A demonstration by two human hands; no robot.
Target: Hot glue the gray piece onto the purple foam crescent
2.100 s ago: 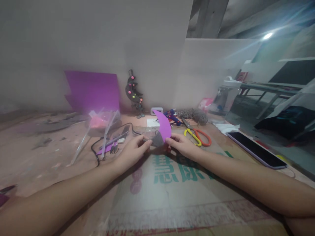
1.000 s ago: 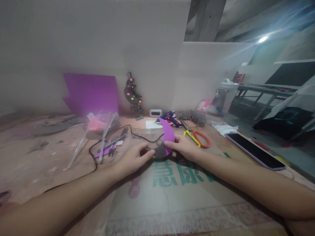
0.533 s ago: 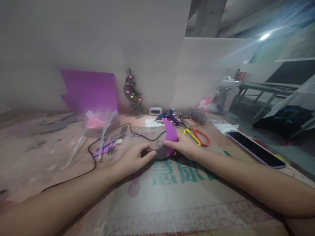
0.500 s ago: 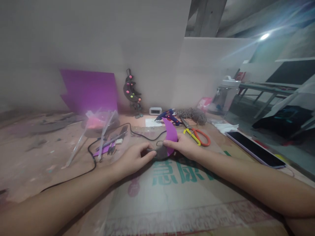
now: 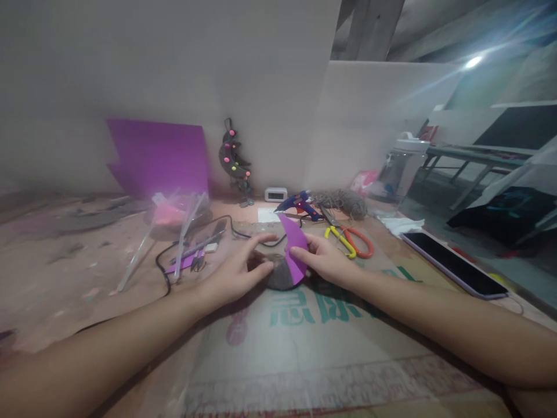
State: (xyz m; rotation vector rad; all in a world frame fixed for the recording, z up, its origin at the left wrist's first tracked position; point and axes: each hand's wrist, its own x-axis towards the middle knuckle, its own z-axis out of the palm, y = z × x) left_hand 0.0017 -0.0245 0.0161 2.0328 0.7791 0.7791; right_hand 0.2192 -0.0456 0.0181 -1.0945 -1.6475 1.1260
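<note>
My right hand (image 5: 324, 261) pinches a purple crescent-shaped foam piece (image 5: 294, 247) and holds it nearly upright above a grey piece (image 5: 278, 276) lying on the printed cardboard sheet (image 5: 313, 337). Beside it, my left hand (image 5: 237, 270) has its fingers spread; the thumb rests on the grey piece's left edge and the index finger reaches out toward the purple crescent. Both forearms stretch in from the near edge.
Behind the hands lie a blue glue gun (image 5: 298, 203), yellow and orange scissors (image 5: 350, 241), a twine bundle (image 5: 343, 203) and a black cable (image 5: 191, 244). A phone (image 5: 455, 264) lies at right. A purple sheet (image 5: 159, 157) and a dark moon ornament (image 5: 234, 157) stand against the wall.
My left hand's fingers have opened from a pinch and now spread over the grey piece. The purple crescent has dropped lower and tilted closer to the grey piece.
</note>
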